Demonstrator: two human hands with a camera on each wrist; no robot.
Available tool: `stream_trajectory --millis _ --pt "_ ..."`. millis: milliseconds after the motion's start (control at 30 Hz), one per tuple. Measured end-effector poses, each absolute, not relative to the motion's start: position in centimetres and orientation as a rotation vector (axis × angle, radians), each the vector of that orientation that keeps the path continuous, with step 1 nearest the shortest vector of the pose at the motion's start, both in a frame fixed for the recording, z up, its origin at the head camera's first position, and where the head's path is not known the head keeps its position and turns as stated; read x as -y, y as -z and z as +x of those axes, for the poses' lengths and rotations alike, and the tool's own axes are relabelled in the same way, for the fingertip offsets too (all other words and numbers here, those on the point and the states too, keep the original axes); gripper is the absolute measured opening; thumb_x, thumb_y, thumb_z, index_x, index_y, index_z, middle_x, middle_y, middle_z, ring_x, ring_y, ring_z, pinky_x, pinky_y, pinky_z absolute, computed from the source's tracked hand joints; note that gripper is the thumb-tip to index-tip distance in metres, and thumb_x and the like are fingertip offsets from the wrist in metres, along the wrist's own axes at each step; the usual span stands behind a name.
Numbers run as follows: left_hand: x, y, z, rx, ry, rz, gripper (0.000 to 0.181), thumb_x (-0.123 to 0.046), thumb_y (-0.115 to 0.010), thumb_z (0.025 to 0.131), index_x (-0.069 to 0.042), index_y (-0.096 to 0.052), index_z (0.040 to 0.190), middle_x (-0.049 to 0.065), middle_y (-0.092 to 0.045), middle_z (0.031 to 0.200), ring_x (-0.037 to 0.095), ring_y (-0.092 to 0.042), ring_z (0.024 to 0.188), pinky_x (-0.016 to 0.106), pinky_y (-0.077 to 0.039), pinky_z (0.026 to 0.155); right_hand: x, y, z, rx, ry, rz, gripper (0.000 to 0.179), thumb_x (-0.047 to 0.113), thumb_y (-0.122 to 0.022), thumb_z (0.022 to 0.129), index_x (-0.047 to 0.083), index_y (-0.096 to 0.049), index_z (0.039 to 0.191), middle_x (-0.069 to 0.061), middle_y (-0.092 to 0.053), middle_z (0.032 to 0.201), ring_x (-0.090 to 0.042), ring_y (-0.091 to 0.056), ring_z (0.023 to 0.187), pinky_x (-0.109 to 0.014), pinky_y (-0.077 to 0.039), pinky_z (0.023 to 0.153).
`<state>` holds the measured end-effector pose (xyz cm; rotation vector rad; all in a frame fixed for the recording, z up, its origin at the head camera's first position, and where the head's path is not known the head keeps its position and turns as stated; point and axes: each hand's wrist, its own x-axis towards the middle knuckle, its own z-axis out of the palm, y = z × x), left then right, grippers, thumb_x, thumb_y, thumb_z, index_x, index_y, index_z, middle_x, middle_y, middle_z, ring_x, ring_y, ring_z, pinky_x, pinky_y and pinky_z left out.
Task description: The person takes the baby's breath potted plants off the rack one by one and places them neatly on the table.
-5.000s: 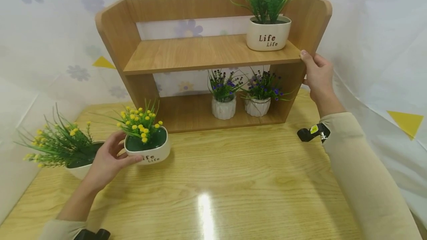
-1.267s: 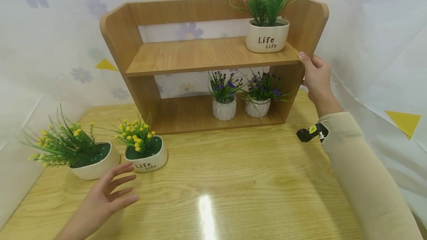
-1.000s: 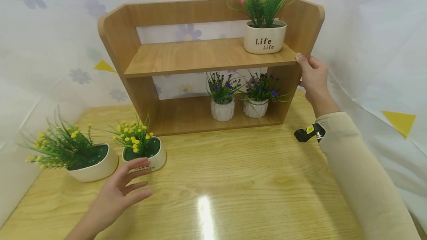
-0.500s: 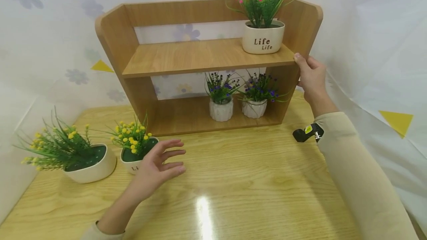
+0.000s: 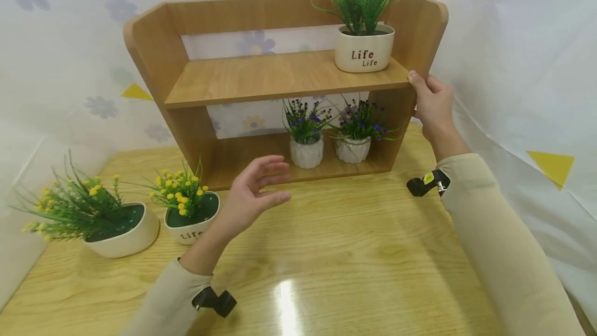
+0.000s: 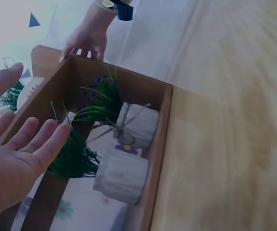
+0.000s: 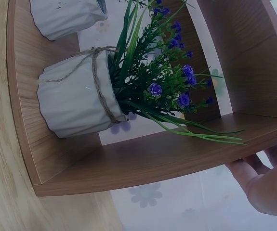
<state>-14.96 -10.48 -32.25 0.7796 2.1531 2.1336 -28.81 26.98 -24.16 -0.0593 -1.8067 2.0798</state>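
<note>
My left hand (image 5: 255, 191) is in the air just in front of the lower shelf, fingers parted and holding nothing. Nearest to it is a potted plant with purple flowers (image 5: 306, 152) in a white ribbed pot. A matching purple-flowered plant (image 5: 353, 149) stands to its right; twine round its pot (image 7: 78, 96) shows in the right wrist view. My right hand (image 5: 434, 105) grips the right side panel of the wooden shelf (image 5: 280, 77), thumb at the middle board's front edge. Above, a pink-flowered plant (image 5: 365, 52) in a "Life" pot sits at the right.
Left of the shelf, on the wooden table (image 5: 354, 253), stand a yellow-flowered "Life" pot (image 5: 188, 232) and another yellow-flowered planter (image 5: 126, 240) farther left. My left forearm passes close to the nearer pot. Patterned white sheeting (image 5: 60, 66) hangs behind.
My left hand let go of the nearer yellow-flowered pot, which stands on the table, then moved right and forward toward the lower shelf. My right hand has kept its grip on the side panel.
</note>
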Motion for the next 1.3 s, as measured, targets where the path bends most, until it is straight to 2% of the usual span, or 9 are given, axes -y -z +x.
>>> stream_trajectory --millis 267,500,667,900,1033,1300 --pt "7.7 29.3 -17.8 -2.118 -2.169 0.863 0.058 -0.001 -0.074 0.09 -0.012 -0.05 0.142 0.009 -0.059 0.134 0.029 -0.057 0.124 0.041 -0.056 0.093 -26.9 24.2 -28.8 1.807 -2.081 -0.051 0.021 0.035 -0.076 0.091 0.014 -0.076 0.093 -0.001 -0.069 0.092 -0.016 -0.064 0.085 -0.026 -0.058 0.06" --pt "5.2 26.4 -19.9 -2.036 -2.205 0.937 0.059 0.0 -0.072 0.091 -0.012 -0.049 0.144 0.01 -0.056 0.136 0.03 -0.058 0.123 0.042 -0.054 0.095 -26.7 24.3 -28.8 1.787 -2.081 -0.048 0.021 0.034 -0.077 0.09 0.014 -0.075 0.086 -0.003 -0.068 0.081 -0.014 -0.063 0.074 -0.026 -0.057 0.056" --pt "3.8 24.2 -21.4 -2.013 -2.226 0.92 0.059 -0.006 -0.074 0.092 -0.012 -0.048 0.145 0.007 -0.057 0.135 0.028 -0.058 0.123 0.041 -0.055 0.094 -26.7 24.3 -28.7 1.806 -2.062 -0.037 0.022 0.035 -0.075 0.091 0.014 -0.074 0.086 -0.003 -0.067 0.084 -0.014 -0.062 0.077 -0.026 -0.057 0.058" --pt "2.2 21.7 -23.8 -1.958 -2.294 0.922 0.056 -0.003 -0.072 0.092 -0.007 -0.049 0.143 0.019 -0.054 0.138 0.027 -0.062 0.117 0.042 -0.056 0.091 -26.7 24.4 -28.6 1.793 -2.06 -0.035 0.022 0.035 -0.076 0.091 0.014 -0.074 0.087 -0.004 -0.068 0.084 -0.015 -0.063 0.076 -0.026 -0.057 0.057" --pt "1.6 20.2 -24.8 -1.943 -2.322 0.885 0.055 -0.004 -0.073 0.092 -0.01 -0.05 0.141 0.018 -0.053 0.137 0.028 -0.063 0.114 0.043 -0.057 0.091 -26.5 24.5 -28.4 1.793 -2.062 -0.038 0.021 0.035 -0.076 0.091 0.013 -0.075 0.088 -0.004 -0.069 0.084 -0.015 -0.064 0.076 -0.026 -0.058 0.058" --pt "0.7 16.8 -26.4 -1.969 -2.348 0.81 0.057 -0.006 -0.075 0.09 -0.007 -0.049 0.141 0.016 -0.054 0.136 0.028 -0.062 0.115 0.045 -0.056 0.091 -26.2 24.3 -28.1 1.809 -2.029 -0.05 0.022 0.036 -0.076 0.09 0.015 -0.075 0.088 -0.003 -0.068 0.084 -0.014 -0.063 0.075 -0.025 -0.057 0.057"
